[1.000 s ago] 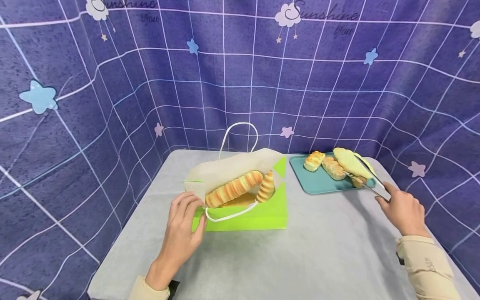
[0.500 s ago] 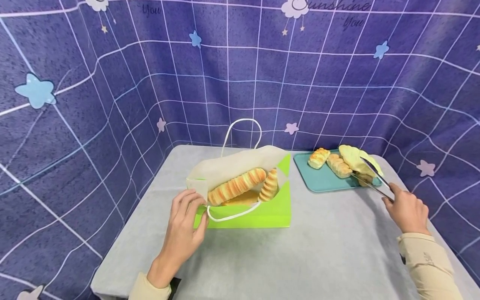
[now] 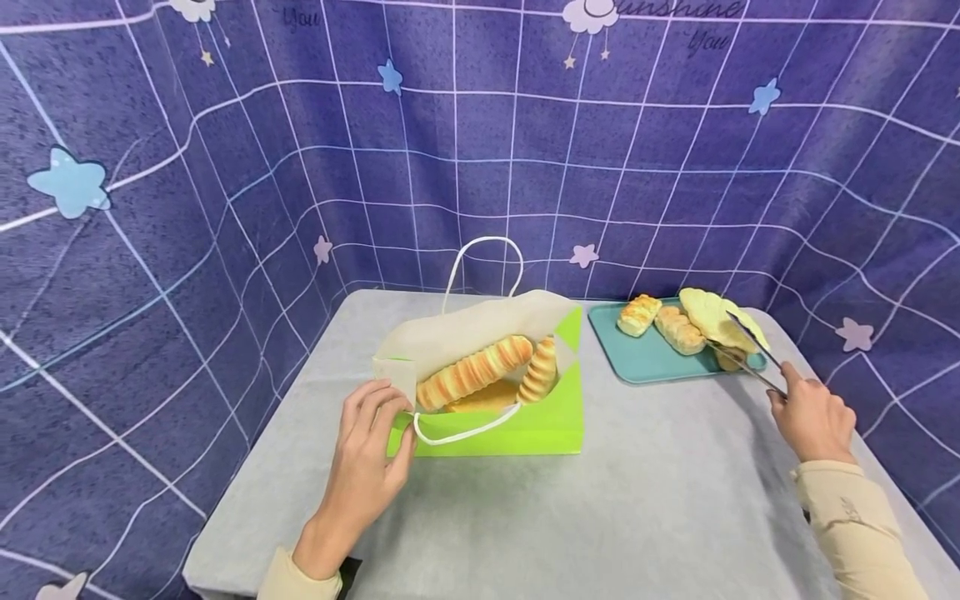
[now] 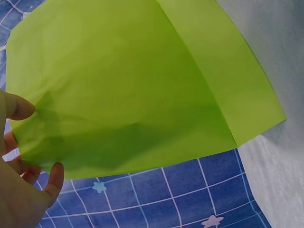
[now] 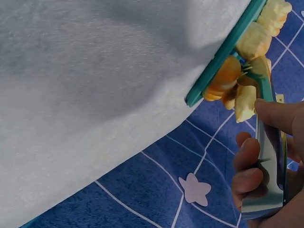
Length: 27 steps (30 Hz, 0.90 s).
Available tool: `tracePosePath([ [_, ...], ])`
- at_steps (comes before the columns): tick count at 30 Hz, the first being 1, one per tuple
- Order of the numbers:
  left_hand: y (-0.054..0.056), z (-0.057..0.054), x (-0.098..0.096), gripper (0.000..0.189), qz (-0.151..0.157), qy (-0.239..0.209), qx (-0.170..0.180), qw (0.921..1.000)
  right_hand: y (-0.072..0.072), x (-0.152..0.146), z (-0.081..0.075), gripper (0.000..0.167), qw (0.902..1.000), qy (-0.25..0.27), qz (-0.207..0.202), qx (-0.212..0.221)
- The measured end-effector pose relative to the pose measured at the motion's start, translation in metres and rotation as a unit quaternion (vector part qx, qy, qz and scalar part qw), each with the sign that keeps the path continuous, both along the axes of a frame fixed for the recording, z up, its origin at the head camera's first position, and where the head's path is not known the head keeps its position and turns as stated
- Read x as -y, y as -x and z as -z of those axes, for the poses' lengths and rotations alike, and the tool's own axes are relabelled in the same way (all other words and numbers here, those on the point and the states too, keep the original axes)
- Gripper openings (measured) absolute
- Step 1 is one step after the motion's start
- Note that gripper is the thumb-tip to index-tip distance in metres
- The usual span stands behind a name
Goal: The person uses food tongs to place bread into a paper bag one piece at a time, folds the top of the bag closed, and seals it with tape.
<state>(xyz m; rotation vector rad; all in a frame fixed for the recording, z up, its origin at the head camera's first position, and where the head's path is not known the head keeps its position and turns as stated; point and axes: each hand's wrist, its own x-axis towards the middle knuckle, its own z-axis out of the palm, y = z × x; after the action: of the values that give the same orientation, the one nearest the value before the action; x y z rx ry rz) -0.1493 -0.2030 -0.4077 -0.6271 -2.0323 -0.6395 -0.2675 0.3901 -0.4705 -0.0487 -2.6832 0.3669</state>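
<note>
My left hand [image 3: 367, 454] pinches the left edge of a lime-green paper bag [image 3: 495, 435], thumb in front and fingers over the rim. The bag lies on its side with its mouth spread, showing a long ridged bread roll [image 3: 474, 372], a smaller ridged roll [image 3: 538, 375] and a flat golden piece beneath. Off to the right, my right hand [image 3: 816, 421] grips metal tongs [image 5: 267, 199]. Their arms reach over and under a pale yellow bread [image 3: 705, 313] on the teal tray [image 3: 637, 365]. A browner bun [image 3: 729, 360] sits under it, partly hidden.
Two more breads, a golden square one [image 3: 639, 316] and an oblong one [image 3: 678, 330], lie on the tray left of the tongs. White cord handles [image 3: 486, 240] stick out from the bag. The grey table [image 3: 600, 517] meets a patterned blue curtain [image 3: 525, 125] behind.
The head view has shifted slightly, moving the bag and tray a little right and up in the picture. The tongs have shifted slightly rightward along the pale bread; my left hand keeps its hold.
</note>
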Motion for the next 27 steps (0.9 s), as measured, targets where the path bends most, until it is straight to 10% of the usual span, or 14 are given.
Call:
tracePosePath([
  [27, -0.001, -0.001, -0.003, 0.017, 0.002, -0.004, -0.003, 1.0000, 0.002, 0.007, 0.013, 0.021, 0.9988, -0.025, -0.005, -0.042],
])
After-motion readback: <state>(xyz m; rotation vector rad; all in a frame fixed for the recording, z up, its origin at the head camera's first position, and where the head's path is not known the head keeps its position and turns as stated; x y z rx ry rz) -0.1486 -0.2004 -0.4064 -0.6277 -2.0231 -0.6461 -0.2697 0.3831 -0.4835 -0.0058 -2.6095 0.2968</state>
